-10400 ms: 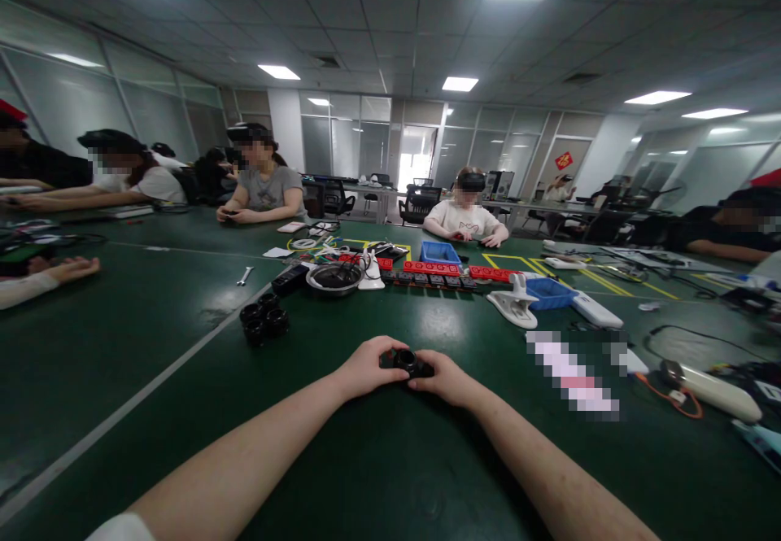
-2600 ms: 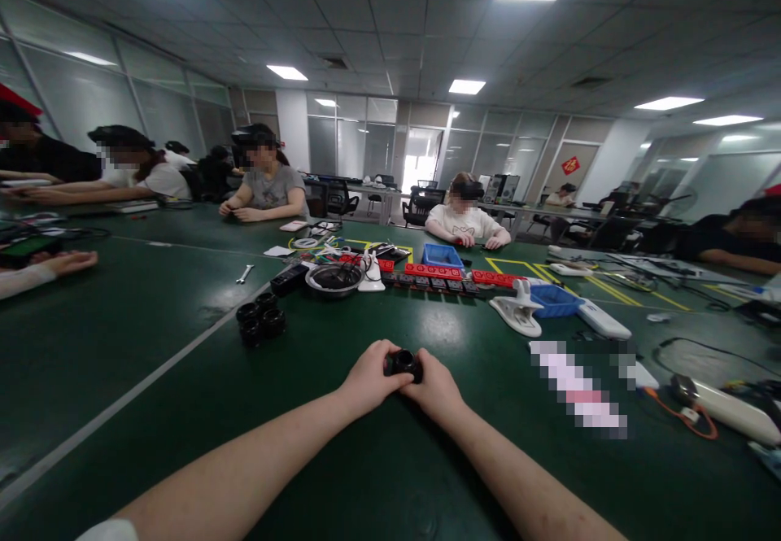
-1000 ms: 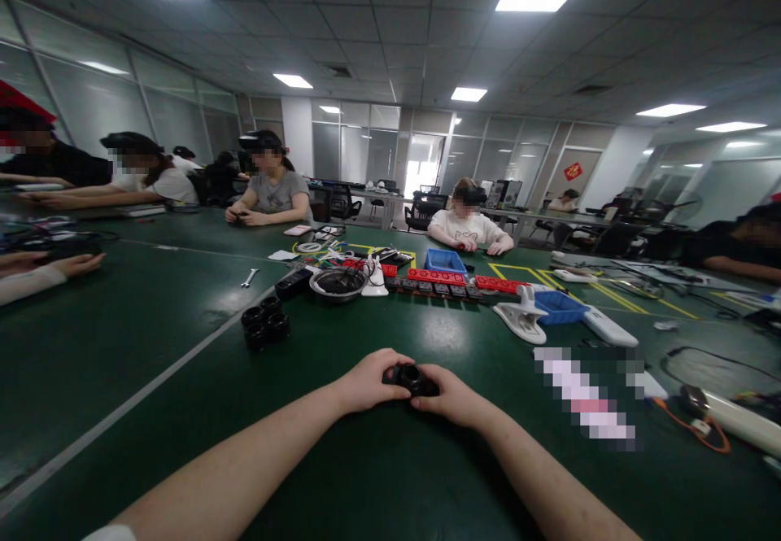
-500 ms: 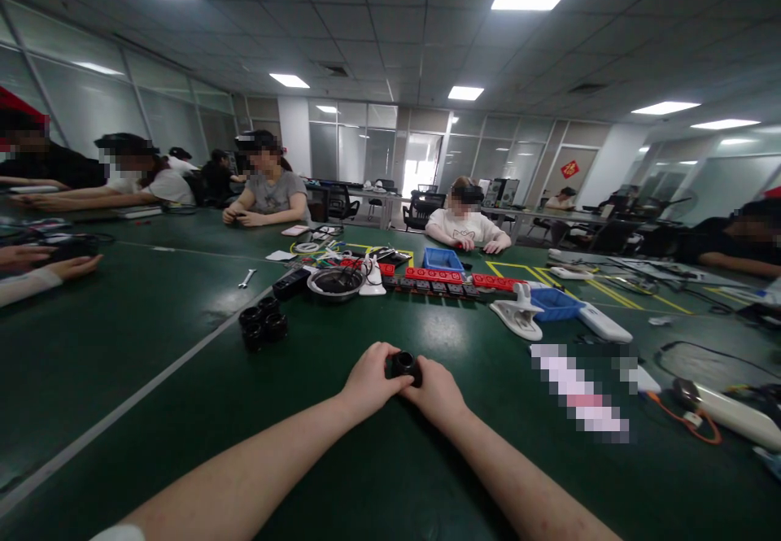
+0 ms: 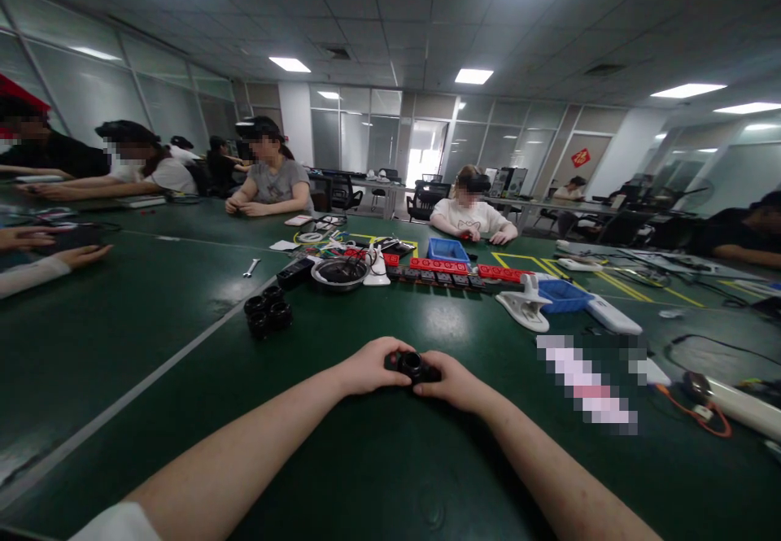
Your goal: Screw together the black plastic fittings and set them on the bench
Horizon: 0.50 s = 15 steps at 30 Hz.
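In front of me, over the green table (image 5: 366, 468), is a black round part (image 5: 413, 364) with a hollow opening facing up; it looks like a pipe fitting, though its exact kind is unclear. My left hand (image 5: 373, 367) grips its left side between thumb and fingers. From the right, my right hand (image 5: 455, 381) pinches a dark portion sticking out on that side. My fingers hide much of the part's sides. A cluster of several similar black cylindrical parts (image 5: 268, 311) stands to the left, beyond my left forearm.
Farther off lie a wrench (image 5: 250, 268), a round metal dish (image 5: 339, 272), red socket strips (image 5: 439, 266), a white clip stand (image 5: 525, 307) and blue bins (image 5: 562, 295). Cables and a white cylindrical device (image 5: 748, 407) are at right. Co-workers (image 5: 272, 171) sit around the table.
My right hand has shifted slightly right, and more of the black part shows between my hands. The camera view has tilted and turned a little.
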Available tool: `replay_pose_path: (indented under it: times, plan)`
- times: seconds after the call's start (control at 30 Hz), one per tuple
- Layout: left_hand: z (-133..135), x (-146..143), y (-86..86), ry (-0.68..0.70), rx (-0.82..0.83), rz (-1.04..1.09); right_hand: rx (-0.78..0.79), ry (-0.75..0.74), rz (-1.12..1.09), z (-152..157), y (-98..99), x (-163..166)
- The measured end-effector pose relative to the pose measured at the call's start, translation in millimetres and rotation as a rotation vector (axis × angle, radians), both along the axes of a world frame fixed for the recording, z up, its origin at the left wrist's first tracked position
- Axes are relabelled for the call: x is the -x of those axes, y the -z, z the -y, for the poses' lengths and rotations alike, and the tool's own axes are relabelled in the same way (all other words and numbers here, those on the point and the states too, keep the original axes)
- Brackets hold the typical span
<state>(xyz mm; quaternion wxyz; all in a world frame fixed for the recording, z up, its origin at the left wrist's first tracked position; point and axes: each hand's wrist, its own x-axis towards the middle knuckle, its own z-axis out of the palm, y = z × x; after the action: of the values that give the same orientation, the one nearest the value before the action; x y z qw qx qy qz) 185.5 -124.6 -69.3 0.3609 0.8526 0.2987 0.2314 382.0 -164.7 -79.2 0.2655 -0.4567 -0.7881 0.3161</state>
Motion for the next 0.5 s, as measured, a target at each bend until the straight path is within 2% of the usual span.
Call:
replay_pose_path:
  times: [0.13, 0.27, 0.33, 0.4, 0.5]
  plan:
    - [3, -3, 1.6, -0.081, -0.017, -0.001, 0.041, 0.13, 0.001, 1, 7.0, 7]
    - [10, -10, 6.3, -0.261, -0.068, 0.015, -0.091, 0.409, 0.146, -1, 16.2, 20]
    - [12, -12, 7.6, -0.306, -0.087, 0.029, -0.146, 0.481, 0.222, -1, 17.5, 24]
    - [13, -12, 7.3, -0.296, -0.096, 0.039, -0.147, 0.453, 0.224, 0, 16.3, 24]
    - [12, -10, 5.2, -0.23, -0.101, 0.049, -0.125, 0.319, 0.154, 2, 12.8, 18]
